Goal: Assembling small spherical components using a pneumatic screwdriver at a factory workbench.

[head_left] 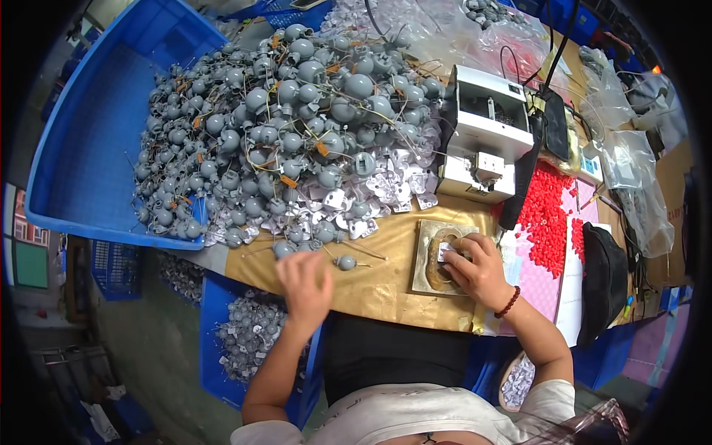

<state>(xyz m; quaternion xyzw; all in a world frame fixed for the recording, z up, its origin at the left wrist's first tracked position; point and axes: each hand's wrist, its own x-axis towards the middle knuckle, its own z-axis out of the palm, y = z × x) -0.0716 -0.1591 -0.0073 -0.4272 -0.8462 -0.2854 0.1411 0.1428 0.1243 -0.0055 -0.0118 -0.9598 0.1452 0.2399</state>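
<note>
The desk (386,285) has a tan, paper-like covering, creased along its near edge. On its left end lies a big heap of grey ball-shaped parts (289,126) with thin wires and orange tags, spilling into a blue tray (89,148) that overhangs the desk's left side. Flat silvery plates (386,189) lie at the foot of the heap. A single grey ball (345,262) sits apart, near the front. Right of the heap stands a small white machine (482,133); in front of it lies a worn square pad (437,259). Further right are a pink sheet (545,285) with red caps (545,215), clear plastic bags (630,170) and a black pouch (602,282)
</note>
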